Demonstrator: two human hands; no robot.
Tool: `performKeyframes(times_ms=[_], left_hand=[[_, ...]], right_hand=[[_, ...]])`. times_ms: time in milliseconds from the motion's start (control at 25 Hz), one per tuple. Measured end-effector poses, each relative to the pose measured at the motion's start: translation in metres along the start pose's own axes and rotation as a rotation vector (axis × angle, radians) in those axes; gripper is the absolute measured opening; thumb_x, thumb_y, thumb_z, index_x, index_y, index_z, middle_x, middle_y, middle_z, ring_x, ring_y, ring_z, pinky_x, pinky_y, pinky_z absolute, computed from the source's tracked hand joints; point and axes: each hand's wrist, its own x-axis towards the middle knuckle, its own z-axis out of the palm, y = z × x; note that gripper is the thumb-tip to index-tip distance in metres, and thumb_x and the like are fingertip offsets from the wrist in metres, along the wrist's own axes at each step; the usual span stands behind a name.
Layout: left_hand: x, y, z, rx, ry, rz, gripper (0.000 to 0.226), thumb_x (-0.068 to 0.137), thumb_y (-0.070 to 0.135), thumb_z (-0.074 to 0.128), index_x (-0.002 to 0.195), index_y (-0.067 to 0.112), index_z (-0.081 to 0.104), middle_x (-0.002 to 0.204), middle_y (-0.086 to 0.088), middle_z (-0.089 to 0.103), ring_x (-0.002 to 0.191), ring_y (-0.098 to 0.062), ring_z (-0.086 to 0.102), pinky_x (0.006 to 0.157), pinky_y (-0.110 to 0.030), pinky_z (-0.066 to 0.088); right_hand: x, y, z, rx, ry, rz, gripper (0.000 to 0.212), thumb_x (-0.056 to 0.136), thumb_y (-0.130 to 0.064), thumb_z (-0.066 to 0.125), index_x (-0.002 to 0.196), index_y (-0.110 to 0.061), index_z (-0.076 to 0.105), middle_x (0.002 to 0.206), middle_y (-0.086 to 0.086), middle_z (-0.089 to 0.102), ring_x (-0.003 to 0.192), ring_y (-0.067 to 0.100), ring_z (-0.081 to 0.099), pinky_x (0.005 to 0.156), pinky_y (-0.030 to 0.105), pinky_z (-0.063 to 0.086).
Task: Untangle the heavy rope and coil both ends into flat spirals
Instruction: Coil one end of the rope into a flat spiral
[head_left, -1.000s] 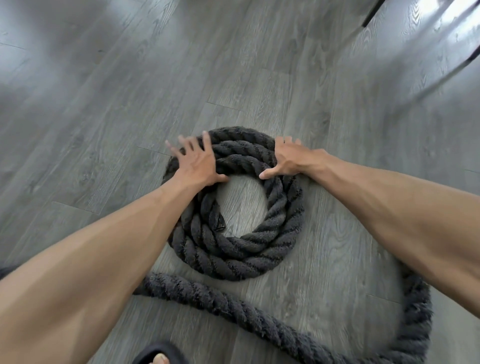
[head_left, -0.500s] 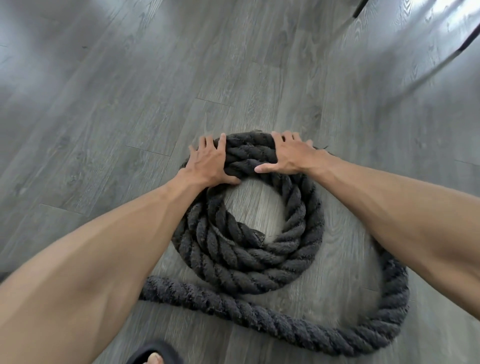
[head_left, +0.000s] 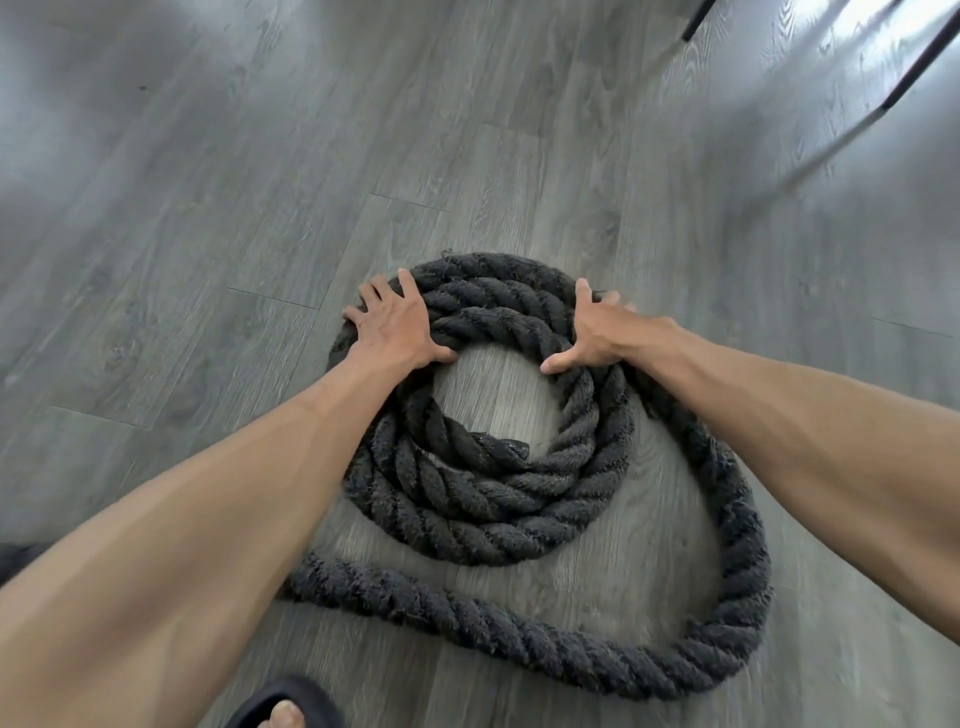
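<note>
Head | both hands (head_left: 400, 327) (head_left: 597, 332) flat, open, pressing rope (head_left: 488, 499) coil's far rim

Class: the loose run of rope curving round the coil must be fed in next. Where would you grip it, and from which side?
Grip the loose run beside the right hand, from above and outside. There it is closest to the coil, so it probably needs least dragging.

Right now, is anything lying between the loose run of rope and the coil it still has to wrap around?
Nothing visible does. Only bare floor separates the loose run from the coil. Both hands, left and right, rest on the coil's far side, clear of that gap.
</note>
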Motion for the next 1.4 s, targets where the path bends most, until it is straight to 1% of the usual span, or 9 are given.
performKeyframes(times_ms=[160,280,440,680,920,1120,1240,1320,1400], left_hand=[[0.01,0.025,0.003,0.125,-0.004,0.332,0.14,0.061,0.07,0.076,0.156,0.012,-0.009,0.16,-0.026,-0.006,0.147,-0.045,-0.01,0.111,-0.071,-0.003],[0.016,0.049,0.008,0.149,0.02,0.504,0.137,0.06,0.069,0.077,0.157,0.015,-0.004,0.162,-0.019,-0.001,0.149,-0.039,-0.006,0.114,-0.068,0.0],[0.009,0.042,0.019,0.141,0.142,0.48,0.123,0.062,0.071,0.073,0.154,0.011,0.017,0.153,-0.01,0.027,0.141,-0.031,0.026,0.106,-0.063,0.032],[0.007,0.037,0.014,0.169,0.149,0.386,0.124,0.06,0.073,0.074,0.15,0.003,0.024,0.144,-0.017,0.036,0.131,-0.036,0.037,0.097,-0.063,0.04],[0.007,0.012,0.004,0.067,0.153,0.162,0.12,0.062,0.063,0.08,0.147,-0.001,0.025,0.143,-0.023,0.036,0.131,-0.041,0.034,0.099,-0.069,0.034],[0.007,0.016,-0.003,0.033,0.039,0.057,0.128,0.06,0.059,0.085,0.15,0.0,0.017,0.149,-0.026,0.027,0.138,-0.045,0.025,0.102,-0.077,0.024],[0.014,0.032,-0.006,0.075,0.014,0.213,0.137,0.059,0.064,0.082,0.156,0.014,-0.002,0.156,-0.031,0.008,0.145,-0.049,0.005,0.104,-0.079,0.001],[0.018,0.05,-0.001,0.161,0.023,0.428,0.14,0.059,0.071,0.077,0.156,0.019,-0.009,0.161,-0.025,-0.006,0.148,-0.043,-0.009,0.11,-0.073,-0.003],[0.021,0.057,0.008,0.173,0.017,0.491,0.135,0.062,0.074,0.072,0.157,0.021,-0.007,0.162,-0.021,-0.006,0.149,-0.04,-0.01,0.112,-0.07,-0.001]], right_hand=[[0.002,-0.002,-0.005,-0.022,0.03,-0.108,0.14,0.067,-0.068,0.079,0.158,-0.023,-0.017,0.16,0.025,0.013,0.144,0.048,0.023,0.112,0.062,0.03],[0.003,-0.016,-0.006,-0.099,0.098,-0.252,0.139,0.066,-0.063,0.082,0.158,-0.026,-0.014,0.157,0.021,0.022,0.141,0.045,0.028,0.109,0.062,0.033],[0.002,-0.009,0.003,0.02,0.162,-0.234,0.136,0.064,-0.076,0.074,0.16,-0.017,-0.003,0.16,0.017,0.021,0.146,0.04,0.024,0.109,0.063,0.031],[-0.015,0.008,0.011,0.084,0.099,-0.04,0.135,0.065,-0.092,0.055,0.16,-0.016,-0.006,0.16,0.025,0.012,0.148,0.044,0.017,0.115,0.06,0.027],[-0.026,0.011,0.013,0.021,-0.079,0.146,0.137,0.066,-0.097,0.039,0.155,-0.016,-0.025,0.164,0.027,0.005,0.148,0.043,0.022,0.117,0.054,0.024],[-0.019,-0.006,0.019,0.07,-0.004,0.156,0.145,0.064,-0.085,0.065,0.156,-0.015,-0.022,0.158,0.027,0.016,0.141,0.047,0.027,0.112,0.06,0.031],[-0.014,-0.007,0.019,0.093,0.044,0.11,0.14,0.068,-0.073,0.074,0.157,-0.016,-0.018,0.155,0.028,0.019,0.139,0.05,0.027,0.109,0.063,0.032],[-0.011,-0.01,0.013,0.071,0.069,0.026,0.137,0.071,-0.069,0.075,0.158,-0.017,-0.017,0.157,0.031,0.015,0.142,0.051,0.023,0.11,0.064,0.03],[-0.007,-0.015,0.009,0.033,0.102,-0.075,0.134,0.072,-0.07,0.074,0.158,-0.019,-0.015,0.16,0.03,0.012,0.144,0.051,0.021,0.11,0.063,0.029]])
